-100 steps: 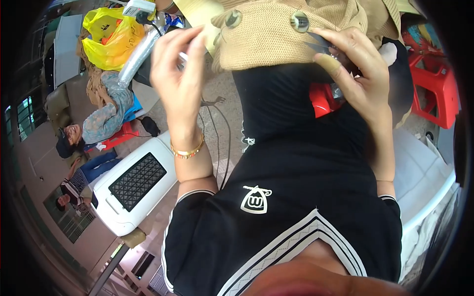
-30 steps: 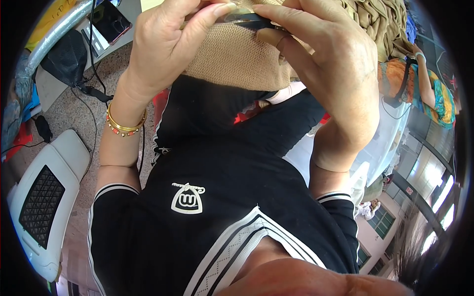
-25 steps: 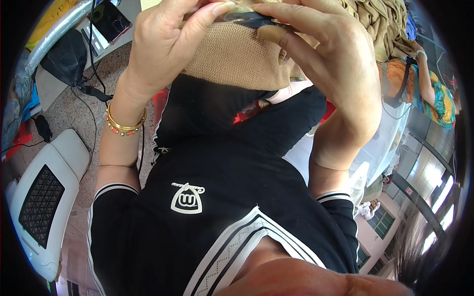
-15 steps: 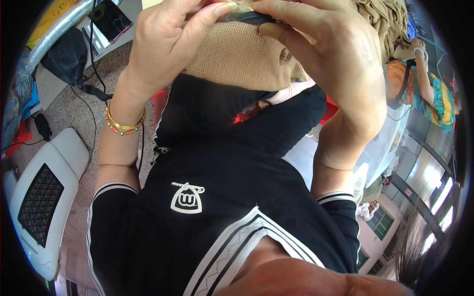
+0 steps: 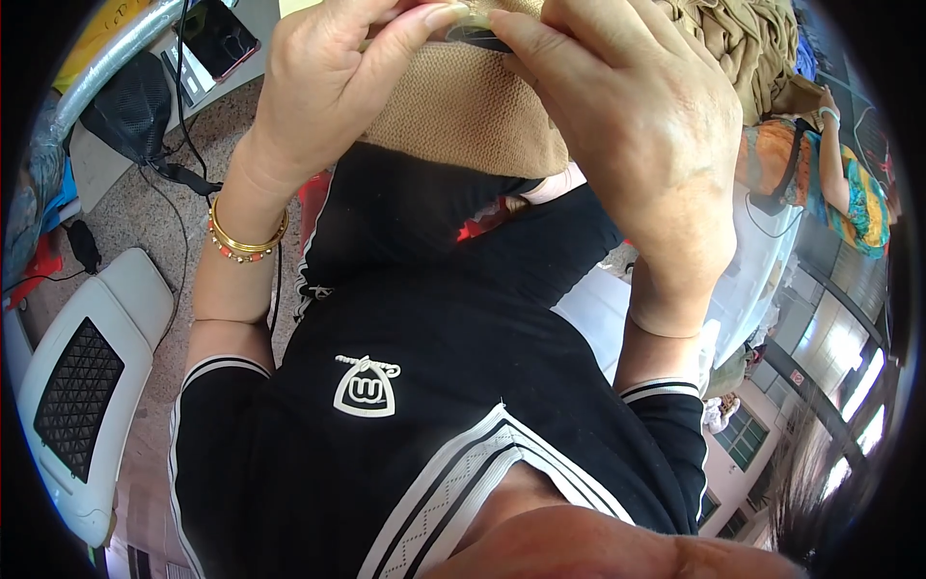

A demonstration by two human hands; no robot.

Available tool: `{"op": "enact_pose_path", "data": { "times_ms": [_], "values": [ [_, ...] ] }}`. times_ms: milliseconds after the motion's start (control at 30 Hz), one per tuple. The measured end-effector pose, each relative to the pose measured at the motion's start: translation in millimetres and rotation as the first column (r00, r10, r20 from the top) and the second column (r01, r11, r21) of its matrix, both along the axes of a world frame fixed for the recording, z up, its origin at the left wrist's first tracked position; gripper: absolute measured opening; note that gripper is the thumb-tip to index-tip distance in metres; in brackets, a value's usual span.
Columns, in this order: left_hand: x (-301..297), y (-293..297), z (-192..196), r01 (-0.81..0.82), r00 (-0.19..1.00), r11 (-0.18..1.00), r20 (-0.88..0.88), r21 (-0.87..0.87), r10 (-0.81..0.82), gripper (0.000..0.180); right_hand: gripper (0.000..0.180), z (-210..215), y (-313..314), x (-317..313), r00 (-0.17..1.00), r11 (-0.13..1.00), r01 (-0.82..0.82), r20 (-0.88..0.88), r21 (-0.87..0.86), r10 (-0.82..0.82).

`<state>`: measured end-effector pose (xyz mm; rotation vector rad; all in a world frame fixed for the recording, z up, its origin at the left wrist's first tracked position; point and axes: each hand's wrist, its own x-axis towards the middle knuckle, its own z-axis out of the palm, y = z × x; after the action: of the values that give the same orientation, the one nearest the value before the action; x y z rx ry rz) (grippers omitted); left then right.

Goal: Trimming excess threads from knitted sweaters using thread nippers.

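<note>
A piece of tan knitted fabric (image 5: 463, 111) hangs over my lap at the top of the view. My left hand (image 5: 323, 92) is closed, its thumb and fingers pinching at the fabric's upper edge. Opposite it, my right hand (image 5: 641, 130) is closed too, its index fingertip almost meeting my left thumb. A thin, pale, see-through strand or strip (image 5: 473, 21) shows between the fingertips. Just under it lies something dark (image 5: 487, 41), mostly covered by my right fingers. What my right hand grips is hidden.
A heap of brownish fabric (image 5: 738, 48) lies at the upper right, with a person in a patterned top (image 5: 854, 193) beyond. At the upper left are a phone (image 5: 214, 39), a black mesh bag (image 5: 125, 106) and hanging cables. A white chair (image 5: 96, 386) stands at left.
My right hand has turned and shifted slightly left, its back now more toward me. The dark thing beneath its fingers shows less. My left hand stays nearly still.
</note>
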<state>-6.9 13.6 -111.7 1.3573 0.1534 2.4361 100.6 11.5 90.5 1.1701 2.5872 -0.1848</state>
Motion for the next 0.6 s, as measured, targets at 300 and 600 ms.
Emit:
{"op": "enact_pose_path", "data": {
  "times_ms": [300, 600],
  "values": [
    [-24, -59, 57, -0.432, 0.802, 0.569, -0.587, -0.700, -0.113, 0.008, 0.024, -27, -4, 39, 0.877, 0.938, -0.208, -0.371, 0.279, 0.304],
    [-18, -56, 15, -0.228, 0.852, 0.704, -0.488, -0.672, -0.190, 0.033, 0.022, -36, 31, 167, 0.493, 0.743, 0.371, -0.796, 0.557, 0.351]
  ]
}}
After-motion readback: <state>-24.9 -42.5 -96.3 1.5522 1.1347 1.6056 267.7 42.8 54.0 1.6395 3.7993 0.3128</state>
